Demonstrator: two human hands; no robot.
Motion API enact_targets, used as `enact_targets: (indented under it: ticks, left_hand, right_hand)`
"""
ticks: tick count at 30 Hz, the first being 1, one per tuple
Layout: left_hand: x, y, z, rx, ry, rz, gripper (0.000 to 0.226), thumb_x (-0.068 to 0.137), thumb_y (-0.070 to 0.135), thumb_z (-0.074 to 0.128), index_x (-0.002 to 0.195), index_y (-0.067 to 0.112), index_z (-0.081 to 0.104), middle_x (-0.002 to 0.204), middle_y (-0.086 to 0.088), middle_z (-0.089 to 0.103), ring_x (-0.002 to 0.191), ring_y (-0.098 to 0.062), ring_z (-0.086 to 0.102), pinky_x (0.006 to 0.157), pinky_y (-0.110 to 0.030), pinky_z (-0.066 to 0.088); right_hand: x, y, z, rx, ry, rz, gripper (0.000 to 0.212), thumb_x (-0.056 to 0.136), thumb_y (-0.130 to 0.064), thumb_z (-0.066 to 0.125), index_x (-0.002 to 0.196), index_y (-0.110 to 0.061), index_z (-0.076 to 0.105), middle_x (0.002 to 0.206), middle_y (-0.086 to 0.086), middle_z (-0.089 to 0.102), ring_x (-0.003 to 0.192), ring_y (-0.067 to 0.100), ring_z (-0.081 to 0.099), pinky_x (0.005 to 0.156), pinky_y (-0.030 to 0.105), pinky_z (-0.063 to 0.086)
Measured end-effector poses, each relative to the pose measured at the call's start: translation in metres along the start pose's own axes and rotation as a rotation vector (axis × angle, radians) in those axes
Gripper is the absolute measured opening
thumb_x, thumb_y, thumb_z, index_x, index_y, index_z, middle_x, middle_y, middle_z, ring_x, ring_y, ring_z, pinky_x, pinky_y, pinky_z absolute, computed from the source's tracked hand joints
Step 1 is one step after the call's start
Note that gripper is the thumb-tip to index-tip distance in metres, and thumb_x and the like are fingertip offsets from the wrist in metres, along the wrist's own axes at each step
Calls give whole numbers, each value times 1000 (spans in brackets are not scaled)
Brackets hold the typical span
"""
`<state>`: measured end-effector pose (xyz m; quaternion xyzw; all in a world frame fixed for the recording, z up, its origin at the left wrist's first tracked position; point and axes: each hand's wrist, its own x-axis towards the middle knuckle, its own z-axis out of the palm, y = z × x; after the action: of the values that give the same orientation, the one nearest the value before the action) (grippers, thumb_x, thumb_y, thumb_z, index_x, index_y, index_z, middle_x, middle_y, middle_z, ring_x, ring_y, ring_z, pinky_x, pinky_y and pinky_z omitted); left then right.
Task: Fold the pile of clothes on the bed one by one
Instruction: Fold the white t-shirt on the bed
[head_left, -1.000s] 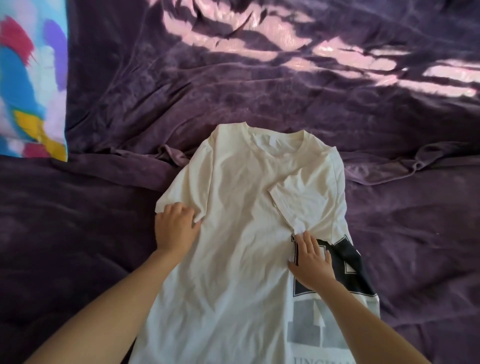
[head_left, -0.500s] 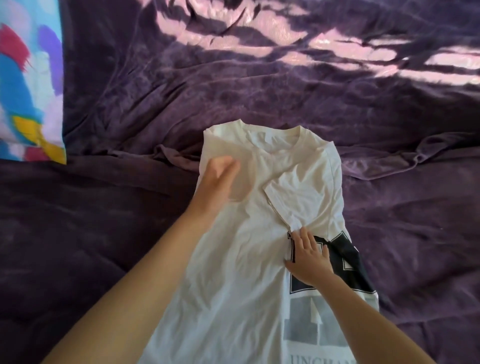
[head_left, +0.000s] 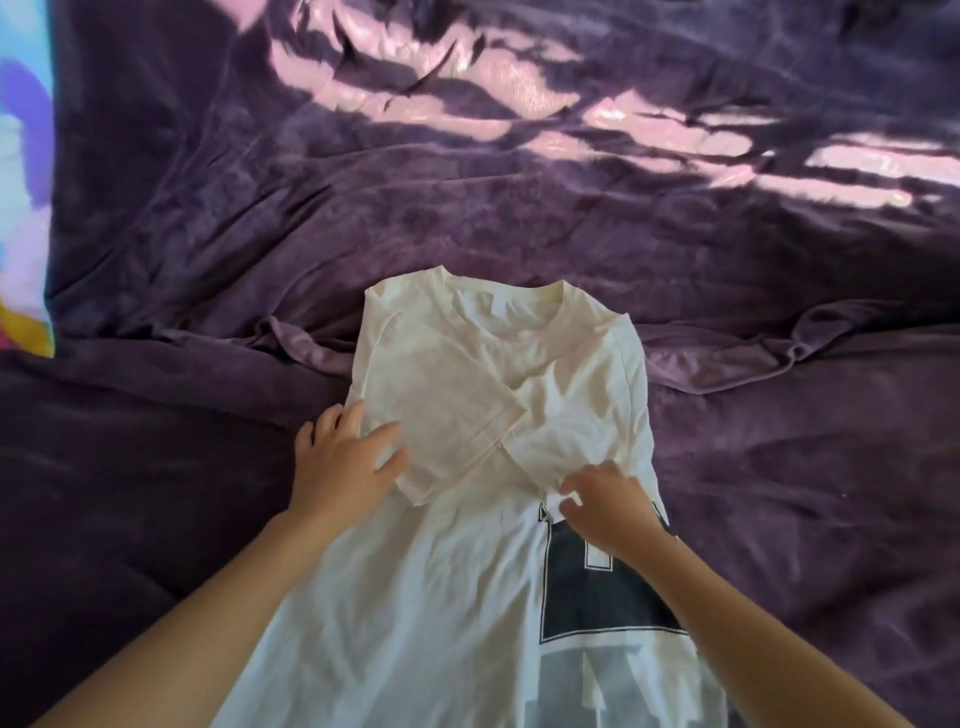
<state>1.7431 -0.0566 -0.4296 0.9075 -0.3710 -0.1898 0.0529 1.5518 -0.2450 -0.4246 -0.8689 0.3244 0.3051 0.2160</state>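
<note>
T-shirt (head_left: 467, 597), cream with a dark print (head_left: 597, 597), lies flat on the purple bed blanket (head_left: 779, 493) with both sleeves folded across its chest. It looks light, limp and quick to crease, so it is best taken by hems and fold edges rather than mid-panel. At its left edge the left hand (head_left: 345, 467) rests with fingers (head_left: 382, 434) spread flat on the folded sleeve (head_left: 447, 410), gripping nothing, while right of its middle the right hand (head_left: 605, 506) pinches a bit of cloth in curled fingers beside the print.

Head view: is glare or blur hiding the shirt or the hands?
Head view: sun glare falls only on the far purple blanket, streaked with shadows; the white T-shirt lies in even shade; left hand and right hand read clearly.
</note>
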Motion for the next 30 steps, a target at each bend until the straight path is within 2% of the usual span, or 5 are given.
enact_targets:
  ticks: [4, 11, 18, 26, 30]
  left_hand:
    - [74, -3, -27, -55, 95, -87, 43, 88, 34, 51, 127, 16, 56, 131, -20, 48, 119, -42, 43, 92, -50, 38]
    - [165, -36, -23, -598, -65, -420, 63, 88, 22, 61, 143, 11, 32, 144, -12, 40, 129, -28, 42, 103, -39, 38]
    - [170, -25, -18, -1211, 93, -729, 20, 81, 0, 64, 101, -4, 63, 78, -12, 59, 58, -18, 57, 56, -25, 45]
    - [72, -37, -68, -1369, 73, -280, 17, 85, -2, 56, 85, 11, 66, 72, 5, 72, 72, -8, 66, 63, -18, 52]
    - [8, -74, -44, -793, -72, 5, 39, 68, -10, 74, 81, 27, 72, 94, 16, 71, 91, 7, 62, 78, -6, 47]
  right_hand:
    - [46, 17, -63, 241, 599, 190, 26, 89, -11, 48, 110, -3, 62, 114, 18, 56, 111, 34, 41, 88, 37, 33]
    - [147, 62, -87, 787, 308, 456, 62, 63, -35, 63, 119, -9, 52, 117, 13, 61, 110, 34, 56, 93, 47, 47]
    - [146, 61, -88, 957, 530, 414, 10, 72, 3, 56, 71, -6, 61, 59, 3, 39, 56, 16, 37, 51, 28, 31]
    - [46, 83, -87, 1118, 622, 67, 33, 72, 16, 63, 63, -16, 63, 63, -19, 66, 61, 2, 58, 59, 15, 48]
    - [9, 117, -42, 783, 388, -20, 62, 64, 21, 70, 60, -41, 69, 93, -15, 69, 93, -12, 58, 80, 18, 47]
